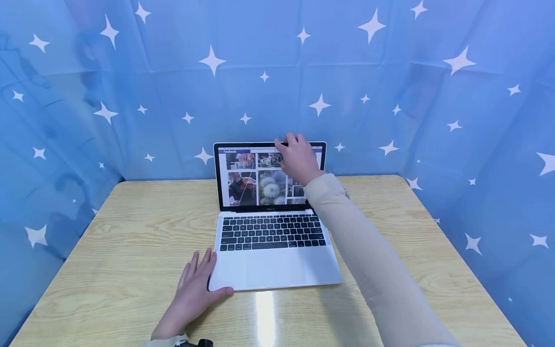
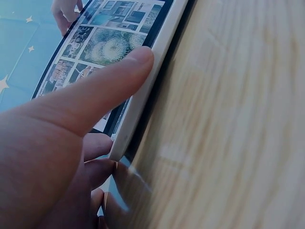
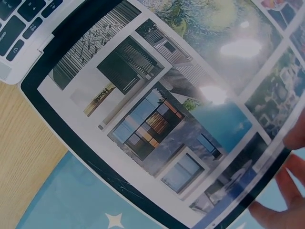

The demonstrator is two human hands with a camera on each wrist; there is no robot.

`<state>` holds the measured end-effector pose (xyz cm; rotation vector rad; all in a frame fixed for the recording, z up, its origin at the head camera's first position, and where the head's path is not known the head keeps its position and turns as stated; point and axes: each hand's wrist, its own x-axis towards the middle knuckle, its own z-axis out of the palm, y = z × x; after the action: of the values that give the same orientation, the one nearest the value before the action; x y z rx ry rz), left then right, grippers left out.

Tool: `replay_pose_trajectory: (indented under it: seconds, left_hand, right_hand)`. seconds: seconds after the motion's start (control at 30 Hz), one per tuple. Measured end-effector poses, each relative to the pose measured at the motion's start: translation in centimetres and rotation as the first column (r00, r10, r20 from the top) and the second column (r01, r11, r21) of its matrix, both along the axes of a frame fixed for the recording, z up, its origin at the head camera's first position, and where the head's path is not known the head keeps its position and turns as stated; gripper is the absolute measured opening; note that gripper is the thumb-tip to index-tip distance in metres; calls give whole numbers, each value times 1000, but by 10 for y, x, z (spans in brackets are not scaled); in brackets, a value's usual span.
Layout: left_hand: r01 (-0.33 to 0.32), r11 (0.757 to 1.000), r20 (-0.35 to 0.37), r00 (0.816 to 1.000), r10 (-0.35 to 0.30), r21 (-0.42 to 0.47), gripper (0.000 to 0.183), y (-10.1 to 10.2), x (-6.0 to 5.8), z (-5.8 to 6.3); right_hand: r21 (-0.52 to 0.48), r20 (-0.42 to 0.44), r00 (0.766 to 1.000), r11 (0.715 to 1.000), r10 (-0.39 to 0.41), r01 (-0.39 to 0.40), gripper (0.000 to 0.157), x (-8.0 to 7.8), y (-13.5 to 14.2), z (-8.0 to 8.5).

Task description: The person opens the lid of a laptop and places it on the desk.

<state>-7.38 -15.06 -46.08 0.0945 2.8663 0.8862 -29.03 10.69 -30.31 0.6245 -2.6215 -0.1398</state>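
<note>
An opened laptop (image 1: 276,270) with a silver base and black keys (image 1: 273,232) lies on the wooden table. Its raised screen (image 1: 271,185) displays a page of pictures. My right hand (image 1: 299,158) grips the lid's top edge, right of the middle. In the right wrist view, the thumb of the right hand (image 3: 286,191) is on the screen side and the fingers reach behind the lid. My left hand (image 1: 195,286) rests at the base's front left corner, fingers extended along the left side. Its straight thumb (image 2: 140,55) touches the front edge in the left wrist view.
The wooden table (image 1: 143,241) extends to both sides of the laptop. A blue cloth (image 1: 173,86) with white stars hangs behind the table and along its sides. My right sleeve (image 1: 368,255) crosses over the laptop's right side.
</note>
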Motion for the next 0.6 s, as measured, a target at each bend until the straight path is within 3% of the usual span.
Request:
replay_pose_trajectory:
  seconds: [0.6]
  left_hand:
    - [3,1000,-2,1000,-3,-4,109,-1,1,-1]
  right_hand:
    - [6,12,1000,1000,-8,8,57,3,2,1]
